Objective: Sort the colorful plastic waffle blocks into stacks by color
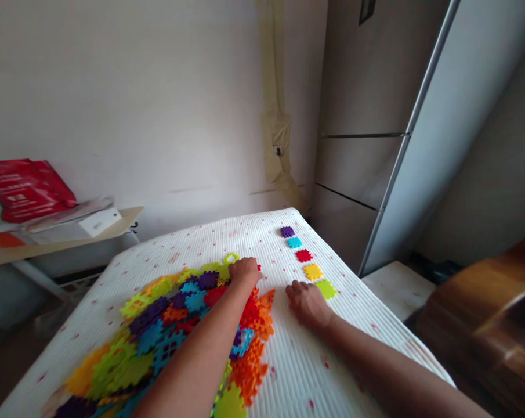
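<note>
A pile of toothed plastic interlocking pieces (195, 301) in several colours lies under my left forearm. My left hand (245, 271) is closed at the pile's far right edge, and a bit of a red interlocking piece (259, 267) sticks out at its thumb side; the fingertips are hidden. My right hand (306, 303) rests on the cloth with loosely bent fingers, nothing visible in them. Just beyond it is a green square piece (326, 289), nearest in a row with a yellow piece (313, 271), a red square (304, 255), a light blue piece (294, 242) and a purple piece (287, 231).
A white, red-dotted ribbed cloth (332, 360) covers the table. Beyond its far edge is a wall, with a tall grey refrigerator (358, 162) at right. A side shelf (131, 216) at left carries red packaging (25, 188) and a white box. Brown wooden furniture (484, 307) stands at right.
</note>
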A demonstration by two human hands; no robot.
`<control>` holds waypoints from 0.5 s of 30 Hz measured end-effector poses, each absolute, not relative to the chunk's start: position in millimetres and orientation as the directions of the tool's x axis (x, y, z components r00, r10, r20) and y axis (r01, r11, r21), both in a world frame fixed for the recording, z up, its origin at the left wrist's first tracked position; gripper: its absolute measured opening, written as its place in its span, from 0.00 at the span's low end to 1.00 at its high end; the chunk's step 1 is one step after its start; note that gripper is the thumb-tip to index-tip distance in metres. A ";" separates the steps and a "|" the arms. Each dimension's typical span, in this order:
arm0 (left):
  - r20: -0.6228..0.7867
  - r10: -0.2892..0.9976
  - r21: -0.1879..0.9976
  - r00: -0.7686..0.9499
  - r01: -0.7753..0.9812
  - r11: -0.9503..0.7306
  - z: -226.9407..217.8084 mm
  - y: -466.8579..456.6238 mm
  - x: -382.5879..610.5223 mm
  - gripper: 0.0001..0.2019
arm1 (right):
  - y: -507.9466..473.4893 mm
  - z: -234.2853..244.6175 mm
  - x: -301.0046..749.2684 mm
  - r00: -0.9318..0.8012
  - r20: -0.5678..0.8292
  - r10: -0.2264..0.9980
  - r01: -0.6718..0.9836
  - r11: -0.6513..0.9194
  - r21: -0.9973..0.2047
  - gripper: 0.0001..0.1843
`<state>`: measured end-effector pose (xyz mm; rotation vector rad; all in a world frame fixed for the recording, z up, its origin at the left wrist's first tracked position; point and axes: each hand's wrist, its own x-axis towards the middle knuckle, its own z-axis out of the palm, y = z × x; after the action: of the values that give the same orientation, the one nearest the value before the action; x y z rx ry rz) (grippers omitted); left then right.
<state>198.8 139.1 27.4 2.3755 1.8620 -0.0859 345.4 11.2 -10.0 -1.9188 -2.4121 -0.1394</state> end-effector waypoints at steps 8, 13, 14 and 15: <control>-0.126 0.962 0.103 0.244 0.967 -0.232 31.2 139.4 185.4 0.13 | 11.4 -15.0 345.1 -0.221 0.130 0.967 0.975 0.219 0.031 0.11; -0.081 0.964 0.316 0.253 0.924 -0.216 39.7 141.3 165.5 0.06 | 11.1 -16.0 343.0 -0.211 0.148 0.966 0.977 0.210 0.023 0.12; -0.064 0.964 0.380 0.259 0.899 -0.217 41.9 141.4 162.6 0.07 | 11.0 -15.8 342.5 -0.210 0.152 0.966 0.978 0.210 0.020 0.12; -0.046 0.963 0.449 0.266 0.866 -0.218 43.9 140.5 160.2 0.08 | 10.9 -15.4 342.1 -0.209 0.157 0.965 0.978 0.208 0.018 0.12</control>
<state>160.2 140.5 43.9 2.1576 1.6603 0.3413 342.1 10.9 -15.4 -1.9021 -2.3536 -0.1719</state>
